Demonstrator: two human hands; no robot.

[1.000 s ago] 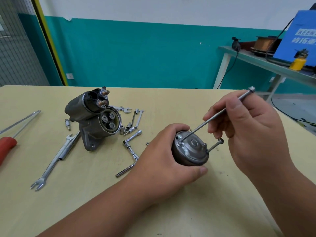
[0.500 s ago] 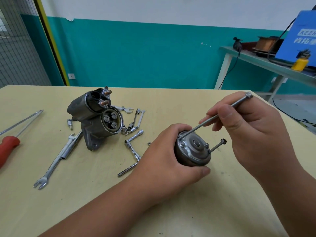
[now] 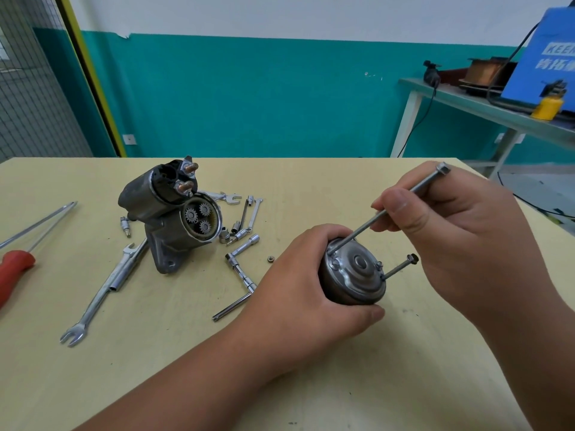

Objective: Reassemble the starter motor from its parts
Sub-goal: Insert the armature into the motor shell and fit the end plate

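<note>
Head view:
- One worktop (image 3: 311,384), pale yellow, carries everything.
- One housing (image 3: 161,213) stands left of centre, its open mouth facing the camera.
- Three gears (image 3: 198,217) sit inside that mouth, and two copper studs (image 3: 186,176) stick out of the barrel just above it.
- One motor can (image 3: 351,281) is well to the right of the housing and nearer the camera, lying on its side with its end cap showing.
- Left hand (image 3: 298,284): fingers curled round the can, thumb under its front edge.
- Two long bolts in all.
- Right hand (image 3: 460,244): thumb and fingers pinch one bolt (image 3: 389,212), slanted, with its tip at the cap's upper left rim.
- The second bolt (image 3: 399,266) juts from the cap's right side; no hand holds it.
- One nut (image 3: 270,259) lies loose between housing and can.
- Two open spanners: a long one (image 3: 102,290) touching the housing's lower left, and a small one (image 3: 231,198) just right of the studs.
- Socket tools (image 3: 241,265) lie jumbled right of the housing, too tangled to count.
- One red screwdriver (image 3: 14,265) is far left of the housing.
</note>
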